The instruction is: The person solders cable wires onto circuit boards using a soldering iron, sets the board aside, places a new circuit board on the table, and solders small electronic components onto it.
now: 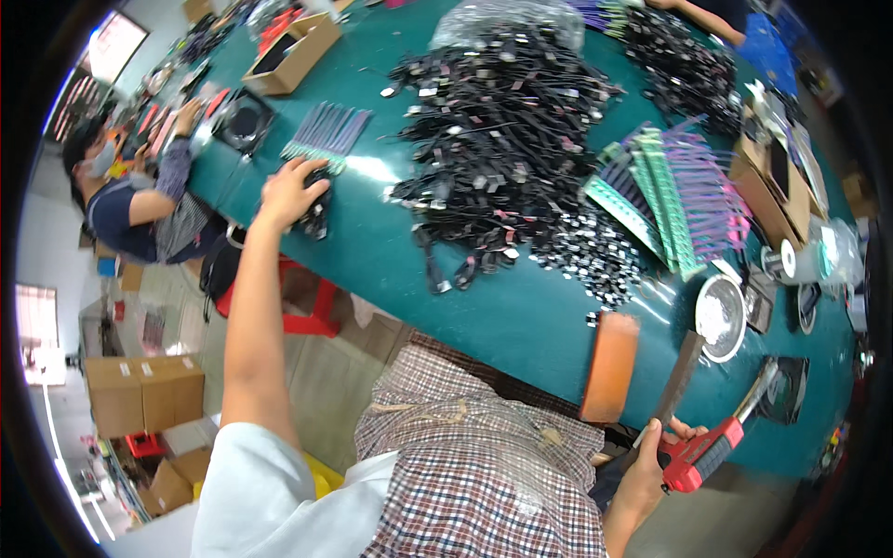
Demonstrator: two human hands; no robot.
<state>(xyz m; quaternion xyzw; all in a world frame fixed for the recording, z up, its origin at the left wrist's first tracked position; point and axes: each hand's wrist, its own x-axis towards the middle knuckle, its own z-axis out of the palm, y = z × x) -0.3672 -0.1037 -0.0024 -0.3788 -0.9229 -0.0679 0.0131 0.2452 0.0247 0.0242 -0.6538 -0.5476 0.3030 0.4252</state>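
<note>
My left hand reaches to the far left part of the table, its fingers curled over a small bunch of black cables. Just beyond it lies a row of purple cables in a green strip. At the table's front edge, my right hand is closed round the dark grip of a red and black soldering gun, whose metal tip points away to the right. A dark brown flat bar rises above the thumb; whether the hand also holds it cannot be told.
A large heap of black cables covers the table's middle. Green strips with purple cables lie right of it. Nearer are an orange block, a metal bowl and a solder spool. A co-worker sits at left; another person's arm shows far right.
</note>
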